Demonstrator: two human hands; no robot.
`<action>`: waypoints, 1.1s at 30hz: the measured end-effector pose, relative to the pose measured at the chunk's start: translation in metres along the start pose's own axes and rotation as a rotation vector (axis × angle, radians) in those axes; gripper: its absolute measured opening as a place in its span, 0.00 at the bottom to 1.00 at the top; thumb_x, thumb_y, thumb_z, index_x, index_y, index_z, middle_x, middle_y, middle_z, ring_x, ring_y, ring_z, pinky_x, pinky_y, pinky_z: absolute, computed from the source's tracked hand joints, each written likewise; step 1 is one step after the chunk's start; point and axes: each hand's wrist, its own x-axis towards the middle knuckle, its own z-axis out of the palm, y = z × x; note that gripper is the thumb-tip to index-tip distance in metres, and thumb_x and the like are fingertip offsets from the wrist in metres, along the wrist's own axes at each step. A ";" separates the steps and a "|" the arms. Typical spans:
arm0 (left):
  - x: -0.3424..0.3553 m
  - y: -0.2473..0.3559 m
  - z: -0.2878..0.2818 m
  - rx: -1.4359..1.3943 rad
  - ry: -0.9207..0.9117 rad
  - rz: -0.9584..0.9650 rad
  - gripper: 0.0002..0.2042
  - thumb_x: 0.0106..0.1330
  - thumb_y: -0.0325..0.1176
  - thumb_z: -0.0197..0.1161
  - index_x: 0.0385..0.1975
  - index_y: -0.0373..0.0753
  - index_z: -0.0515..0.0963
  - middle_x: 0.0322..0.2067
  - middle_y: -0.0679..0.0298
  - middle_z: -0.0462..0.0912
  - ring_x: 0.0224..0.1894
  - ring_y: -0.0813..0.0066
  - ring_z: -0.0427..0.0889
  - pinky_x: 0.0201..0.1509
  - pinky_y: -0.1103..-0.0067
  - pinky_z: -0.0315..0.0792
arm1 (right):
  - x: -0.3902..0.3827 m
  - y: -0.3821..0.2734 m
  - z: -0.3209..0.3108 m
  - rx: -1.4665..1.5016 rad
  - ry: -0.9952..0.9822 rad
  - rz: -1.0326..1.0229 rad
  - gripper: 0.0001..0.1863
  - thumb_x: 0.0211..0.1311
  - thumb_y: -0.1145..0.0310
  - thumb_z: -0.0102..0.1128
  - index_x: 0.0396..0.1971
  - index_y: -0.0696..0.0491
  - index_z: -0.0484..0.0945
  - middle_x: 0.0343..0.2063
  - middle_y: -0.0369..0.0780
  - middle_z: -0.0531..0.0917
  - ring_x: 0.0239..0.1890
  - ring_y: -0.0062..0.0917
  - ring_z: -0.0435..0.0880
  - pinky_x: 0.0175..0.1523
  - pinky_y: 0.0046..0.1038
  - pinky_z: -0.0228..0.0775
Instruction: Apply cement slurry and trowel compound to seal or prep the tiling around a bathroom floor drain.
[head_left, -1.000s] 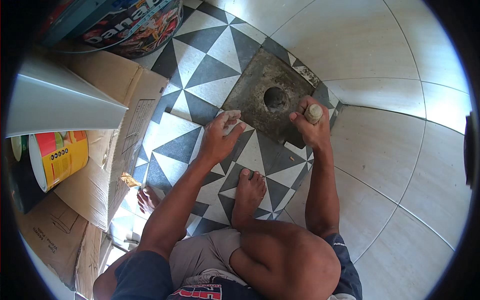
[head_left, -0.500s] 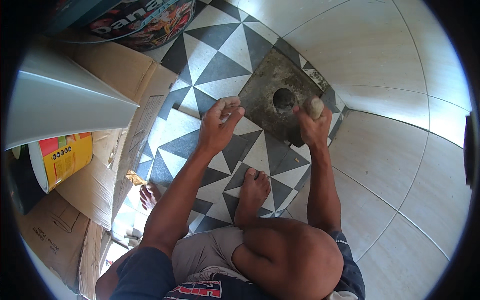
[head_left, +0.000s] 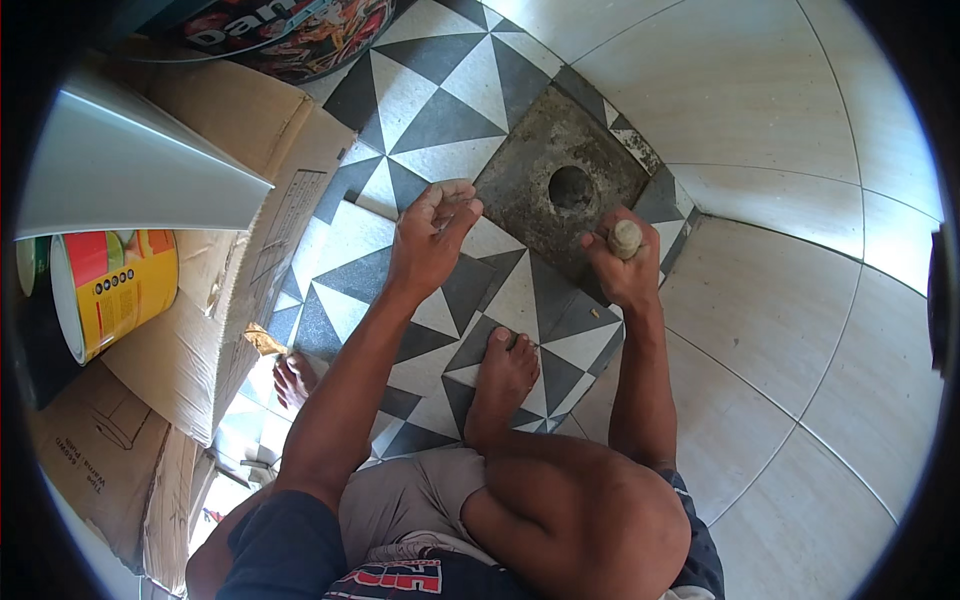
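Observation:
My right hand (head_left: pixel 625 265) is wrapped round the pale, rounded handle of a tool (head_left: pixel 626 238); the handle's butt points up at me and the working end is hidden beneath the hand. It is over the lower right edge of a bare grey cement square (head_left: pixel 525 190) in the floor, close to a round drain hole (head_left: pixel 571 188). Beside the square's left edge, my left hand (head_left: pixel 432 235) hovers with loosely bent, dusty fingers. A gap shows between its thumb and fingers, with nothing visible in it.
Black and white triangle-patterned tiles (head_left: pixel 445 130) surround the square, bounded at right by beige wall tiles (head_left: pixel 765 270). Left stand a cardboard box (head_left: pixel 265 190), a yellow can (head_left: pixel 125 290) and a large printed bucket (head_left: pixel 300 45). My bare foot (head_left: pixel 503 385) rests on the tiles.
My right hand and the tool handle have come slightly down toward me, showing more of the drain hole's surround. My left hand has shifted a little to the left and up.

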 end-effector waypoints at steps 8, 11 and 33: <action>-0.004 -0.008 0.021 -0.022 -0.052 0.035 0.18 0.73 0.36 0.65 0.57 0.32 0.77 0.50 0.62 0.84 0.47 0.80 0.81 0.54 0.81 0.74 | 0.039 -0.011 0.006 0.083 0.278 -0.023 0.11 0.58 0.68 0.69 0.24 0.55 0.75 0.19 0.30 0.75 0.23 0.14 0.73 0.28 0.23 0.65; -0.004 -0.009 0.016 -0.008 -0.042 0.007 0.20 0.70 0.39 0.68 0.56 0.34 0.79 0.50 0.57 0.86 0.51 0.71 0.85 0.58 0.73 0.76 | 0.047 -0.025 -0.008 0.029 0.268 -0.012 0.13 0.57 0.66 0.70 0.23 0.57 0.76 0.17 0.32 0.76 0.22 0.16 0.72 0.28 0.26 0.66; -0.016 -0.014 0.037 0.258 -0.120 0.055 0.20 0.72 0.37 0.65 0.57 0.31 0.78 0.50 0.56 0.86 0.52 0.70 0.84 0.60 0.73 0.76 | 0.067 -0.010 0.008 0.166 0.456 -0.052 0.17 0.57 0.61 0.72 0.24 0.58 0.76 0.17 0.35 0.77 0.22 0.19 0.71 0.30 0.30 0.68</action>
